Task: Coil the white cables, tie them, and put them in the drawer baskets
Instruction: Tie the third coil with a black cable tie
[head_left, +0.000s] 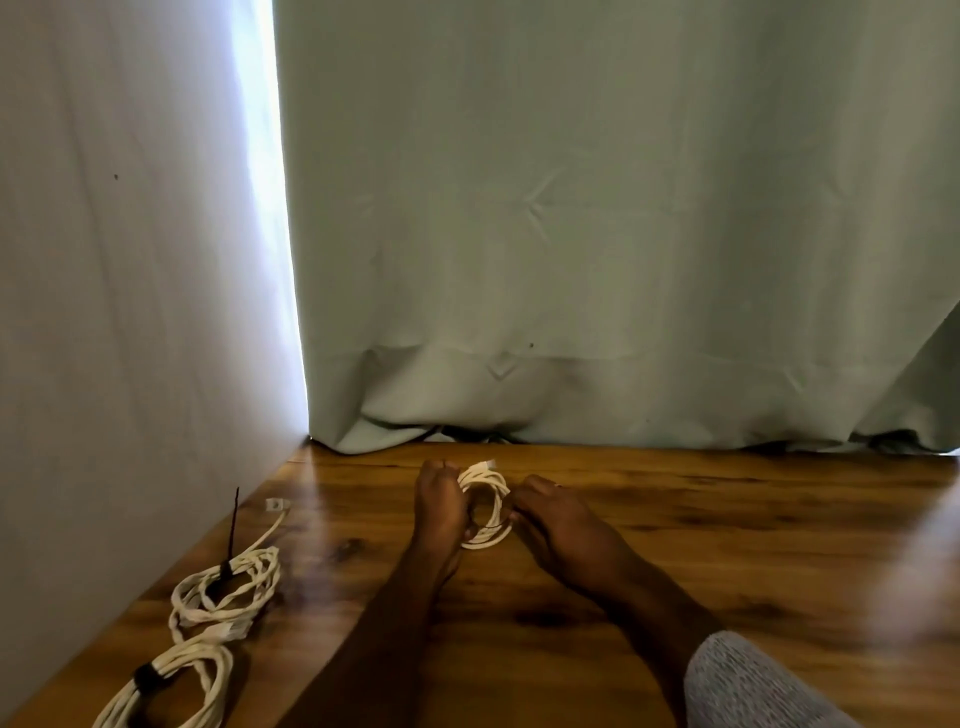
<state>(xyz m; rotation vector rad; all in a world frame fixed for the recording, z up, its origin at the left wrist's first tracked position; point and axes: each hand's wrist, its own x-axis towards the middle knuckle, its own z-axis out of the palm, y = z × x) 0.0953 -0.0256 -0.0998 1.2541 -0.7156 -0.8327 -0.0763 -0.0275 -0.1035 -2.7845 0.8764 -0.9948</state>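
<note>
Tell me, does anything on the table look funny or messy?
Mostly tidy. One odd bit: the middle coil by the wall has a black tie poking straight up, untrimmed, and its plug end trails loose. The nearer coil is neatly bound. Both hands, left and right, hold a third coil.

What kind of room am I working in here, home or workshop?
Probably a home room, though little shows. A pale green curtain hangs down to a wooden tabletop set against a plain white wall. No tools in view, only white cable coils.
</note>
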